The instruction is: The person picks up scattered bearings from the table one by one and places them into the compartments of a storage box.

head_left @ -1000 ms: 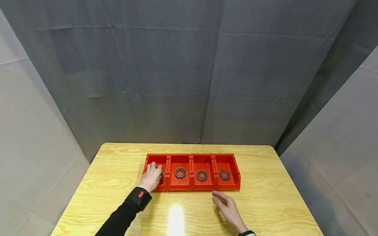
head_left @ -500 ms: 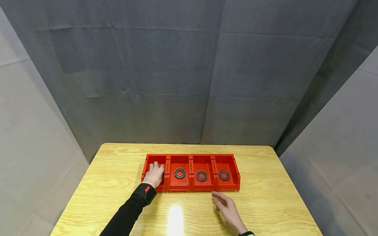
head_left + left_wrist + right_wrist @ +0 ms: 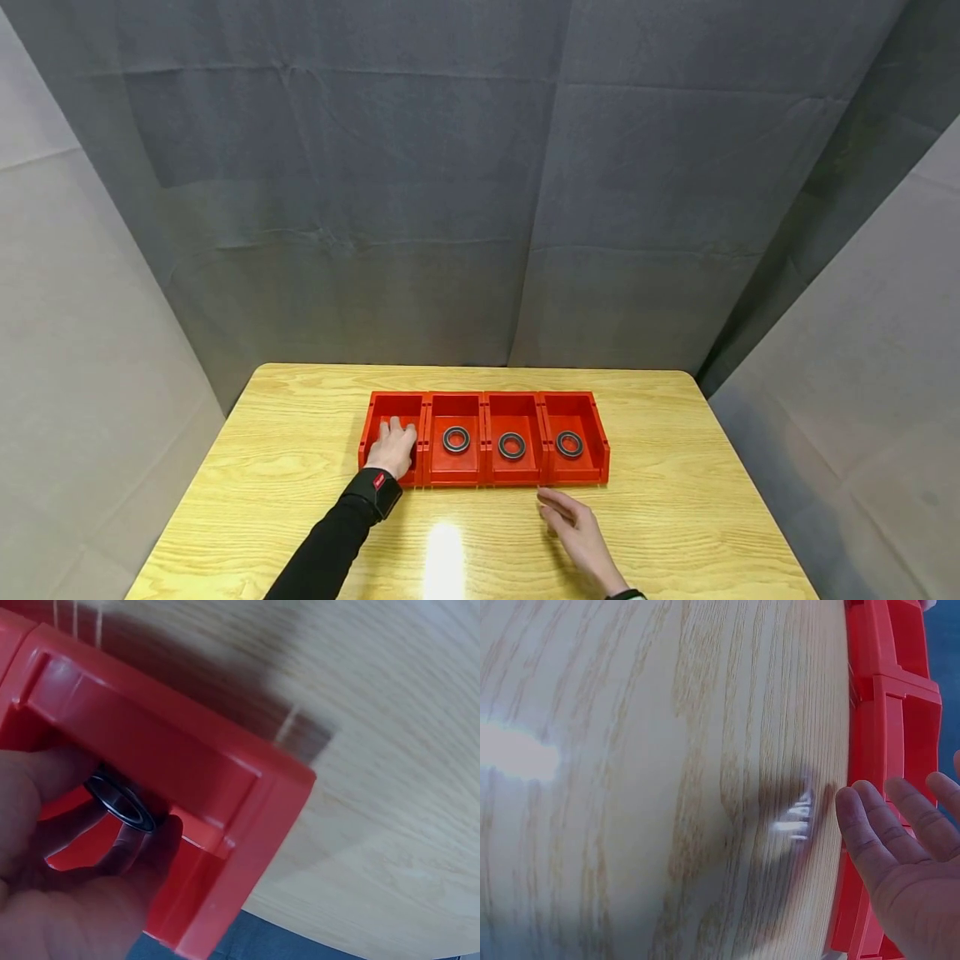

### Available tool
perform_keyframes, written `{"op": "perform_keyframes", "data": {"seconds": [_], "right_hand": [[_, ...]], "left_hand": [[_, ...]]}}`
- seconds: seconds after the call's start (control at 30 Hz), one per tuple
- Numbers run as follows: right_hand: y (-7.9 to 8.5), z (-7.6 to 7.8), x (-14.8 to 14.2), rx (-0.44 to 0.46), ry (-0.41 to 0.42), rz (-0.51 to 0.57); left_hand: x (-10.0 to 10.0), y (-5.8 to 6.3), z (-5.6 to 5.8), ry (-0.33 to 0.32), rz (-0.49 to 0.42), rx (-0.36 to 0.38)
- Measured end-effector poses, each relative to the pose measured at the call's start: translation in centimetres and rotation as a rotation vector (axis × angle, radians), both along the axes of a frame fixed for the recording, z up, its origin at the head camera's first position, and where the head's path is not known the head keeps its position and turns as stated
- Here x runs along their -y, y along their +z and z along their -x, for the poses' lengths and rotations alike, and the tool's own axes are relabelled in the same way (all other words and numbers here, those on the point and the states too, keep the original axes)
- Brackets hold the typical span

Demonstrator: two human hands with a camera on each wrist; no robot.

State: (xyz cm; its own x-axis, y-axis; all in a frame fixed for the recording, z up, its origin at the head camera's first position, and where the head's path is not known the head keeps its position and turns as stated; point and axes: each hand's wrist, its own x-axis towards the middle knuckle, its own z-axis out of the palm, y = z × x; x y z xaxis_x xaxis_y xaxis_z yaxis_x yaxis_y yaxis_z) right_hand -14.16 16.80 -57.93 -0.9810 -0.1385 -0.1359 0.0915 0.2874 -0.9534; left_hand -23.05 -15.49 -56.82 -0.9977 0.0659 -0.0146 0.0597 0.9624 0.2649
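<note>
My left hand reaches into the leftmost red bin. In the left wrist view its thumb and fingers pinch a ball bearing, which is tilted inside the bin near the front wall; the head view hides this bearing behind the hand. My right hand holds nothing. It hovers over the table in front of the rightmost bins, its fingers extended and slightly bent. The right wrist view shows its fingertips close to the bins' front edge.
Three more bearings lie flat, one per bin: one in the second bin, one in the third and one in the fourth. The joined bins stand on a light wooden table. Grey fabric hangs behind it.
My left hand has shifted slightly right and its forearm has swung right, staying in the leftmost bin. The right hand and the other bearings look unmoved.
</note>
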Motion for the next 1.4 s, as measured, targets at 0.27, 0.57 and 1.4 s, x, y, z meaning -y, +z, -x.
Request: {"op": "perform_keyframes", "data": {"seconds": [0.27, 0.57, 1.4], "right_hand": [[0.0, -0.2, 0.2, -0.005, -0.013, 0.004], [-0.1, -0.3, 0.1, -0.006, -0.007, 0.001], [-0.1, -0.1, 0.2, -0.003, -0.009, 0.001]], "left_hand": [[0.0, -0.6, -0.1, 0.021, -0.024, 0.027], [0.0, -0.6, -0.2, 0.024, -0.007, 0.051], [0.4, -1.2, -0.3, 0.019, 0.001, 0.035]]}}
